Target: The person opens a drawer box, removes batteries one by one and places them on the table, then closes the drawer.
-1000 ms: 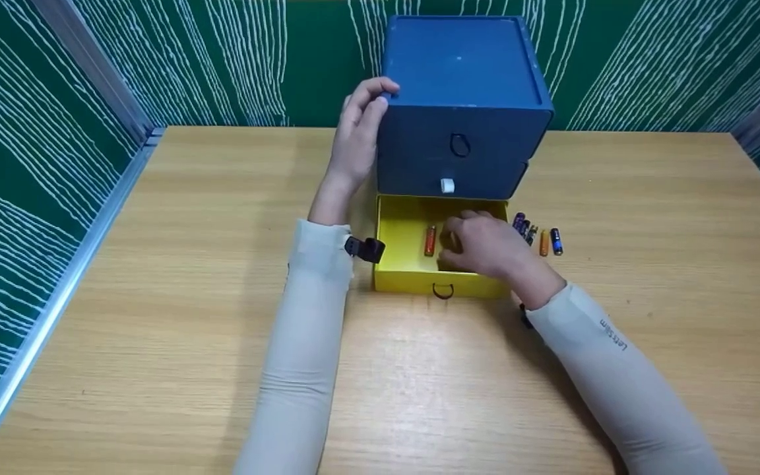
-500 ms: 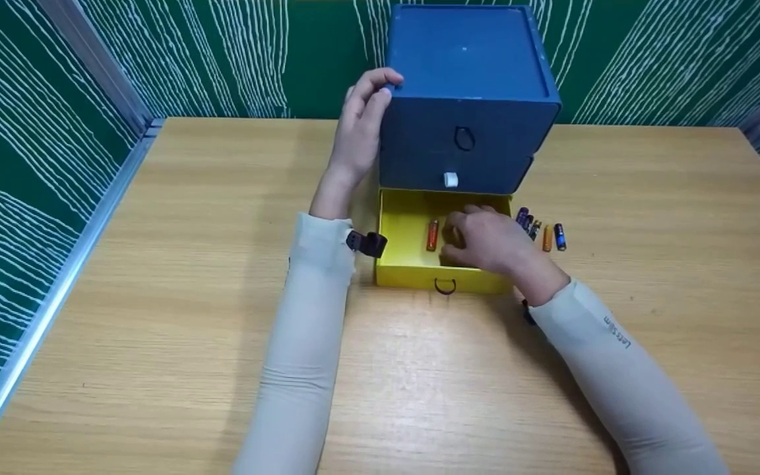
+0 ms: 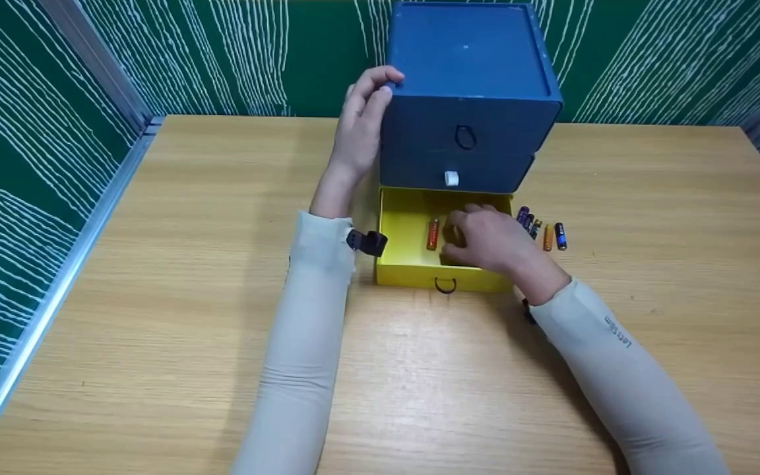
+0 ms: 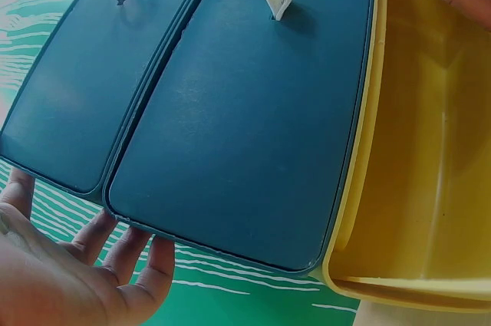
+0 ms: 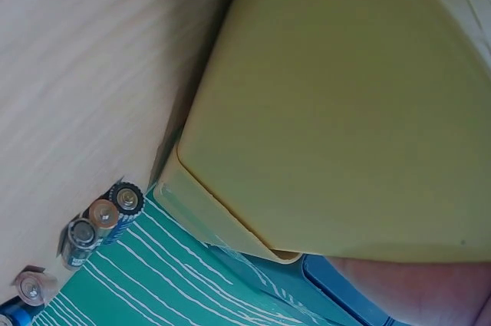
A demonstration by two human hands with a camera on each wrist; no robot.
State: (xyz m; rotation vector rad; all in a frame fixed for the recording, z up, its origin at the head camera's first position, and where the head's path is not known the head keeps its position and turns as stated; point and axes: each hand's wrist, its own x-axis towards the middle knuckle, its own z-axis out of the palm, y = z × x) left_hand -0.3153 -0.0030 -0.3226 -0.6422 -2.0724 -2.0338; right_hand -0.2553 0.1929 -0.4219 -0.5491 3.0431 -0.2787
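Note:
A blue drawer cabinet (image 3: 469, 53) stands at the back of the table, its yellow bottom drawer (image 3: 406, 275) pulled out. My left hand (image 3: 357, 132) rests against the cabinet's left side, fingertips at the top edge; in the left wrist view, the hand's fingers (image 4: 157, 265) touch that side. My right hand (image 3: 489, 241) reaches into the right half of the drawer, fingers bent downward. Whatever lies under its fingertips is hidden. Left of it, a red battery (image 3: 433, 234) lies on the drawer floor.
Several batteries are lined up on the table right of the drawer, among them an orange battery (image 3: 547, 237) and a blue battery (image 3: 561, 236). The cabinet front has a black loop (image 3: 466, 137) and a white loop (image 3: 451, 178). Green patterned panels (image 3: 221, 59) border the table.
The head view has tilted slightly, so everything sits a little higher in it. Both hands keep nearly the same place on the cabinet and in the drawer.

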